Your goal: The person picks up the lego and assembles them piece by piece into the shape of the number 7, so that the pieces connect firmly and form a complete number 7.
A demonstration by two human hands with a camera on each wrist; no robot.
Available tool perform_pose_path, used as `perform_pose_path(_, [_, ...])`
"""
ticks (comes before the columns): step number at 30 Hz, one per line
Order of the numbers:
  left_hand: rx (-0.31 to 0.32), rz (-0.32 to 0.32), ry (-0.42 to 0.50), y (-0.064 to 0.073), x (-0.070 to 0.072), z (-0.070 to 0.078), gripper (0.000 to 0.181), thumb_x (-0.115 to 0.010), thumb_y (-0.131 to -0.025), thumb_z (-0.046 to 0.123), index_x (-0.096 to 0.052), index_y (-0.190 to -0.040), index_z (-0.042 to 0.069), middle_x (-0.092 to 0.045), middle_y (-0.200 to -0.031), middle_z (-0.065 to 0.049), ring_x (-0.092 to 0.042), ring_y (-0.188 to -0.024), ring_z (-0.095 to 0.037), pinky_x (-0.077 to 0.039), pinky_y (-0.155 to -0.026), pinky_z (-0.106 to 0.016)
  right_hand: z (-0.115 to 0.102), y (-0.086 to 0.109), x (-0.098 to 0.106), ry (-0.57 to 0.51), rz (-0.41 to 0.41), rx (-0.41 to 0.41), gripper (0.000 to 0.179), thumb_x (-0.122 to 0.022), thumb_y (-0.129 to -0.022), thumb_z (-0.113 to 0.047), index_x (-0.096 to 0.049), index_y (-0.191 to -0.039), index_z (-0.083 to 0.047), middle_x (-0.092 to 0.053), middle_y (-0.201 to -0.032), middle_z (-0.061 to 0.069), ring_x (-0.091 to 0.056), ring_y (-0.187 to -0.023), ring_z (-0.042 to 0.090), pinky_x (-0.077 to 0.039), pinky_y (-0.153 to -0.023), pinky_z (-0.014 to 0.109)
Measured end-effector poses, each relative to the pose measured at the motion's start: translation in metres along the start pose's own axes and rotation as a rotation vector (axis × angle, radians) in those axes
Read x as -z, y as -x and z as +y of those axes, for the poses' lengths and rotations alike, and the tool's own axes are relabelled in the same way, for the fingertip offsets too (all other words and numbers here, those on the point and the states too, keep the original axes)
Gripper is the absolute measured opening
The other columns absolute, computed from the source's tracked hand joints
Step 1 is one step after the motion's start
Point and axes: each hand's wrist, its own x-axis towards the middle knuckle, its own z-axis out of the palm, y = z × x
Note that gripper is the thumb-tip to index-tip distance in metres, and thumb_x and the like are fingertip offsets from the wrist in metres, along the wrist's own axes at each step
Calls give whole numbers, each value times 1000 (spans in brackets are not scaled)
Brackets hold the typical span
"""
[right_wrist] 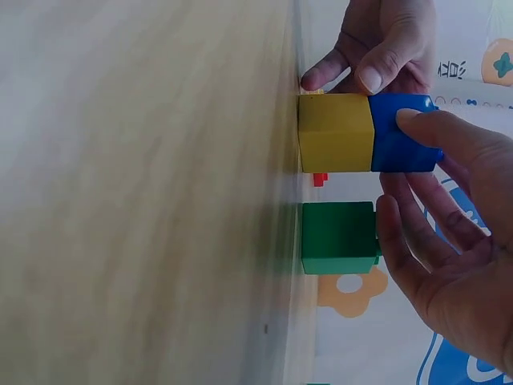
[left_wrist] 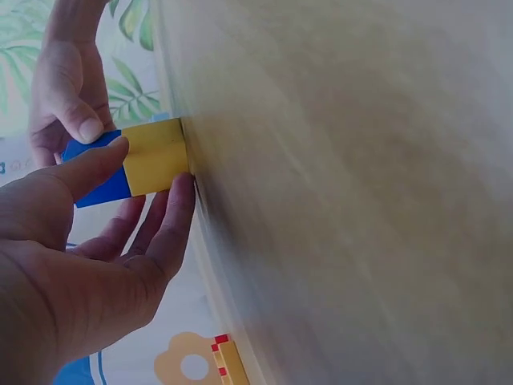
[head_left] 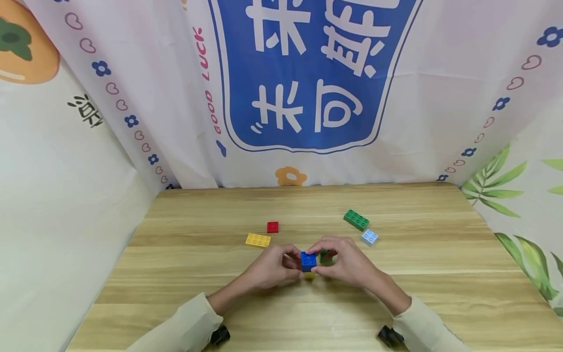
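Observation:
A blue toy building brick [head_left: 309, 260] sits on top of a yellow brick [left_wrist: 157, 160], and the two form an upright stack on the table. My left hand [head_left: 273, 266] holds this stack from the left, its thumb at the seam between the bricks and a fingertip low by the yellow one. From the right, my right hand [head_left: 347, 261] grips the blue brick, thumb on its near side and fingers behind. A green brick [right_wrist: 338, 237] stands on the table close to the right fingers, partly hidden by that hand in the head view.
Beyond the left hand lie a flat yellow brick [head_left: 258, 240] and a small red brick [head_left: 272, 227]. A long green brick [head_left: 356, 220] and a light blue brick [head_left: 369, 237] lie at the back right. A printed curtain [head_left: 440, 98] hangs behind the wooden table [head_left: 198, 210].

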Motion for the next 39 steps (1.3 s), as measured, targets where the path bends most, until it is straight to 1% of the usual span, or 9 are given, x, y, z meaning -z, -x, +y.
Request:
perform_pose_path(5, [7,8,-36,1,1,4,25,-86,-92,8,-74,-114,7,-77,-114,-8,-79,-102,-22,-66,-83,-28,0,0,1,15,-8,17,36,-90,-87,-8,-78,-120,-17,-78,-116,2,-77,-92,22,-66,-82,35])
perform_pose_path(10, [7,19,-61,3,2,9,27,-86,-92,10,-74,-116,7,-77,-115,-8,-78,-104,-23,-65,-85,-29,0,0,1,40,-15,46,37,-89,-88,-9,-77,-122,-15,-77,-116,3,-77,-92,23,-66,-80,35])
perform_pose_path(17, [-19,32,-82,5,3,15,27,-85,-93,11,-74,-117,7,-77,-115,-8,-78,-104,-22,-65,-87,-30,-2,0,2,43,-31,25,39,-89,-88,-9,-76,-124,-16,-76,-116,1,-77,-92,24,-66,-79,38])
perform_pose_path(21, [-23,28,-80,6,4,17,26,-85,-93,10,-74,-116,6,-77,-115,-9,-78,-104,-23,-65,-87,-30,-2,0,3,44,-33,30,38,-89,-89,-10,-76,-124,-16,-76,-116,1,-76,-92,24,-66,-79,38])
perform_pose_path(28, [-11,13,-80,7,6,19,25,-83,-95,10,-74,-118,6,-77,-116,-9,-78,-103,-22,-65,-86,-29,-3,0,2,47,-26,50,38,-89,-89,-10,-76,-124,-15,-76,-116,2,-75,-92,25,-65,-78,36])
perform_pose_path(39, [-29,10,-94,8,6,19,26,-82,-96,11,-73,-119,5,-77,-116,-9,-78,-101,-21,-65,-84,-28,-2,0,3,61,-24,75,38,-89,-88,-8,-76,-123,-14,-76,-114,2,-75,-90,25,-65,-77,36])
